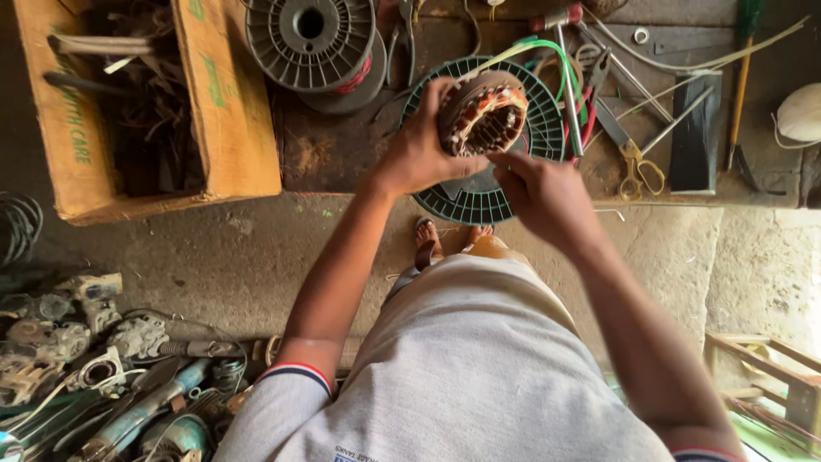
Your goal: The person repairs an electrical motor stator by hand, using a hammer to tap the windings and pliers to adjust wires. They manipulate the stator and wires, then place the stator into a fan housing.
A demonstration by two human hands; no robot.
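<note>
Head cam, looking straight down. Left hand (pixel 421 152) is wrapped round a motor stator (pixel 484 112), fingers curled over its top edge, thumb underneath, clamped firm. The stator is held up off the bench, right above a dark green plastic spool (pixel 475 205) lying flat at the bench edge. Copper windings show inside the core, reddish-orange w/ pale insulation strips.

Right hand (pixel 542 190) sits just below the stator's lower rim, fingertips pinched together at the winding edge; can't tell whether there's wire or a slip of paper btwn them, too small to see.

Doing this well, I'd judge: keep the left hand's hold steady so the core doesn't turn, work w/ fingertips only at the slot, don't scrape the wire's coating on the iron edge.

Containers now. Cardboard box (pixel 209 103), top left, flaps open, stuffed w/ dark tangled wire and scrap bits. Grey wire reel (pixel 310 41) beside it, some red wire showing at its side. Bench to the right: yellow-handled scissors (pixel 640 171), screwdrivers, loose green and white leads. Bottom left on the floor, a heap of old power-tool housings (pixel 94 342) and parts, not in any container. Wooden crate (pixel 782 376) at lower right, contents mostly out of frame.
</note>
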